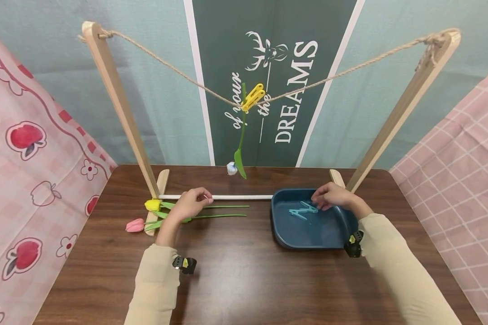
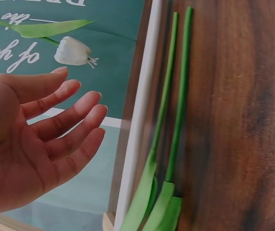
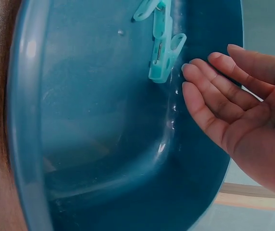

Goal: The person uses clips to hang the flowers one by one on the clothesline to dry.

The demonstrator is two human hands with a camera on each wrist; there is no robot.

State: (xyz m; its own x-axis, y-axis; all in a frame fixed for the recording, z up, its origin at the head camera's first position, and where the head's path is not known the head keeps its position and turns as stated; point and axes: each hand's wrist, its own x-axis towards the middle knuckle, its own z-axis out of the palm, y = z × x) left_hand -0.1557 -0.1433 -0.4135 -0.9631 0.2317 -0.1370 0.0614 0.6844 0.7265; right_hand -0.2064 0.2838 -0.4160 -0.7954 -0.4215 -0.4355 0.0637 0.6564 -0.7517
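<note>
My left hand (image 1: 190, 204) hovers with loosely bent fingers above the stems of a yellow tulip (image 1: 152, 205) and a pink tulip (image 1: 135, 225). In the left wrist view the palm (image 2: 41, 139) holds nothing. Over the right back part of a dark blue basin (image 1: 317, 239) is my right hand (image 1: 332, 197), its fingers relaxed and beside light blue clothespins (image 3: 161, 53). A small gap shows between fingertips and clothespins in the right wrist view. A white tulip (image 1: 232, 169) hangs head down from a rope (image 1: 195, 83), its stem clipped by a yellow clothespin (image 1: 253, 97).
Two wooden posts (image 1: 115, 104) hold the sagging rope, one on each side. A white rod (image 1: 244, 197) runs between their feet, behind the tulips and the basin. Everything stands on a dark brown wooden table (image 1: 244, 280), with a printed cloth (image 1: 276, 149) behind.
</note>
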